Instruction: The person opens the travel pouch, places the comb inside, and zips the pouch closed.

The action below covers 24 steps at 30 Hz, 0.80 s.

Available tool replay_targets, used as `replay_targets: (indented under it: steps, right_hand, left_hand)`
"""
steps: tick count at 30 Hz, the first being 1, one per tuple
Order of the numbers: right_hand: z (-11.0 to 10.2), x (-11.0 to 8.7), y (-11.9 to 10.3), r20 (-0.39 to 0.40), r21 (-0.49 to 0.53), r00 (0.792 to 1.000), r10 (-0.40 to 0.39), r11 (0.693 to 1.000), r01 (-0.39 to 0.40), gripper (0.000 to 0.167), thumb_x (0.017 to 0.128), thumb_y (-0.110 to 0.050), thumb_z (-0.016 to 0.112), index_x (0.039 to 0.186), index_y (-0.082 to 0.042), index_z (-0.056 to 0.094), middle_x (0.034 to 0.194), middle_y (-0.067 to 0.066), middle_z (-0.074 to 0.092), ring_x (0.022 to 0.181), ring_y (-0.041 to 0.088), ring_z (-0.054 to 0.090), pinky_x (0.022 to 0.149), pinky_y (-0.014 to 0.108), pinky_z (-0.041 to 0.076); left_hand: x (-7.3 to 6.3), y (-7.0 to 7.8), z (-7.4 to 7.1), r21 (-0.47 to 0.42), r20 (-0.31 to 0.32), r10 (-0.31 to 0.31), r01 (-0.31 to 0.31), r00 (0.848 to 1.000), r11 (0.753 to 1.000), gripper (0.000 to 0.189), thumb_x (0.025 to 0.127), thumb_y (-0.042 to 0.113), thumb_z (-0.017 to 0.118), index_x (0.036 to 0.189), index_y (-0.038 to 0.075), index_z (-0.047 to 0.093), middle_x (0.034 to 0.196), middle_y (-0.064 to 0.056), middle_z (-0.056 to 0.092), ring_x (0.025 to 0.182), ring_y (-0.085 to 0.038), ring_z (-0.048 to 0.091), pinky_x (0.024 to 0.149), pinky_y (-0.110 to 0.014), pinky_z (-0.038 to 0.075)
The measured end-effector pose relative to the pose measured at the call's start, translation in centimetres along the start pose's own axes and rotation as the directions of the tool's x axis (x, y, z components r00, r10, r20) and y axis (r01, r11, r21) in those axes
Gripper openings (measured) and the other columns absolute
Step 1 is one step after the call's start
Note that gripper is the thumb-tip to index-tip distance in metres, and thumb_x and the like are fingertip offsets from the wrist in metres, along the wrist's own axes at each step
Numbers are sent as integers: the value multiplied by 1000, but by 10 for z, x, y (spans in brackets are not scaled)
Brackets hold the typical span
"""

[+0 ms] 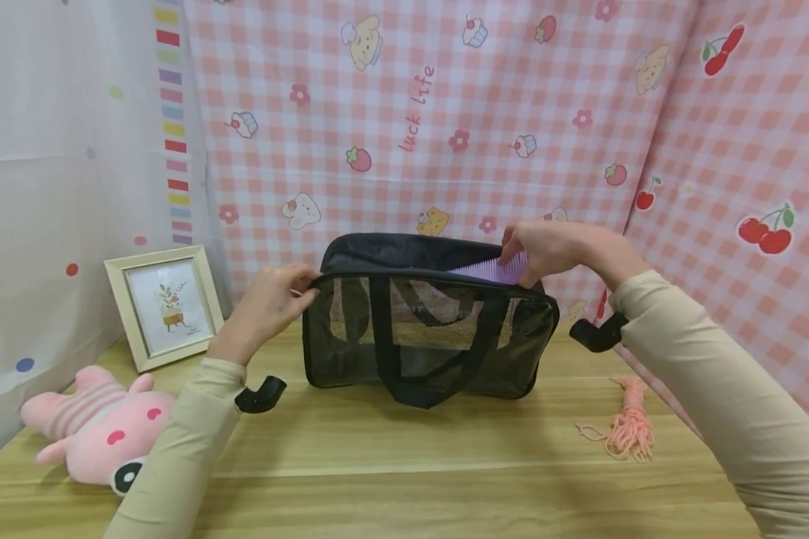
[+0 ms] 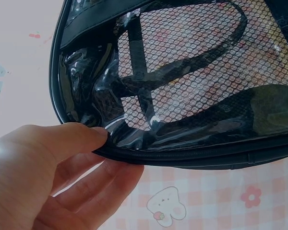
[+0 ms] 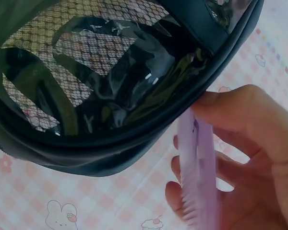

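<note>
A black see-through bag [image 1: 350,322] with mesh and dark handles stands upright on the table, its top open. My left hand [image 1: 266,303] pinches the top rim at the bag's left corner, thumb on the clear front panel and fingers behind the edge. At the right end of the opening, my right hand [image 1: 554,251] holds a light purple comb [image 1: 482,271], teeth up, its lower part hidden behind the front rim. In the right wrist view, the comb [image 3: 201,167] lies between thumb and fingers, right at the bag's edge.
A pink plush toy [image 1: 101,430] lies on the left of the wooden table [image 1: 404,471]. Behind it stands a framed picture [image 1: 168,303]. A bundle of pink cord [image 1: 630,427] lies on the right. Checked pink curtains [image 1: 404,187] hang close behind the bag.
</note>
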State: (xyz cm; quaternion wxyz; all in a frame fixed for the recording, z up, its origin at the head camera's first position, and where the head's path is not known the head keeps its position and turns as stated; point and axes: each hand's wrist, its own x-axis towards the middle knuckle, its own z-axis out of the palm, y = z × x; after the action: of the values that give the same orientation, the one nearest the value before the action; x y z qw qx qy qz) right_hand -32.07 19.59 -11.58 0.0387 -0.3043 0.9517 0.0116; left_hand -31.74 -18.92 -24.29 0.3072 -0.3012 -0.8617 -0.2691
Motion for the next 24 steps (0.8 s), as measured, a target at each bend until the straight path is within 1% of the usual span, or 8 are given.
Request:
replay_targets:
  steps: [3, 6, 9, 12, 14, 16, 19, 24]
  right_hand:
    - [1, 3, 0, 46, -3, 999, -9, 1000, 9, 38, 75, -5, 71, 113, -1, 69, 126, 20, 50, 117, 37, 48, 95, 50, 43]
    - [3, 6, 2, 71, 9, 997, -37, 999, 37, 40, 75, -3, 69, 115, 0, 67, 125, 21, 51, 117, 38, 48, 94, 51, 43]
    - [6, 5, 7, 55, 49, 997, -54, 997, 52, 42, 77, -2, 65, 119, 0, 65, 127, 22, 50, 119, 38, 47, 96, 51, 42]
    - [10, 3, 13, 39, 114, 998, -57, 992, 52, 41, 82, -3, 63, 123, -1, 62, 131, 21, 49, 120, 37, 46, 94, 50, 44]
    - [12, 1, 15, 22, 149, 998, -59, 987, 55, 38, 86, -5, 63, 124, -1, 62, 128, 18, 51, 111, 34, 51, 87, 45, 48]
    - [13, 1, 16, 8, 171, 998, -60, 984, 58, 38, 87, -6, 63, 124, -1, 61, 125, 16, 53, 100, 29, 53, 77, 40, 50]
    - [15, 1, 18, -12, 186, 997, -77, 979, 78, 37, 88, -6, 63, 124, 1, 61, 120, 15, 56, 85, 23, 51, 66, 34, 47]
    - [17, 3, 19, -21, 203, 995, -98, 974, 100, 37, 87, -3, 62, 124, 2, 60, 114, 14, 60, 79, 21, 51, 64, 31, 46]
  left_hand:
    - [-1, -1, 0, -1, -2, 3, -3, 1000, 1000, 13, 83, -4, 67, 97, -3, 67, 90, -18, 69, 75, -26, 67, 64, -38, 57]
    - [-1, -1, 0, 0, 4, 0, 0, 1000, 1000, 13, 84, -4, 67, 97, -3, 68, 91, -17, 69, 75, -25, 67, 64, -38, 57]
    - [0, 0, 0, 2, 15, -4, 4, 1000, 1000, 14, 84, -3, 66, 99, -3, 67, 92, -17, 68, 77, -25, 67, 65, -38, 57]
    - [1, 0, 0, 1, 19, -5, 5, 1000, 1000, 15, 85, -3, 66, 100, -3, 67, 93, -17, 68, 77, -25, 67, 65, -38, 57]
    - [2, 0, 0, -3, 17, -2, 2, 1000, 1000, 15, 85, -3, 66, 100, -3, 67, 93, -18, 68, 77, -25, 67, 65, -38, 57]
    - [2, 0, 0, -6, 14, 0, 0, 1000, 1000, 15, 85, -3, 66, 100, -3, 67, 93, -18, 68, 77, -25, 67, 65, -38, 57]
    - [1, -1, 0, -12, 11, 4, -4, 1000, 1000, 15, 84, -4, 66, 99, -4, 67, 93, -18, 68, 77, -26, 67, 65, -38, 57]
    - [0, -2, 0, -9, 12, 1, 0, 1000, 1000, 15, 84, -3, 66, 100, -4, 67, 94, -18, 68, 77, -26, 67, 65, -38, 57]
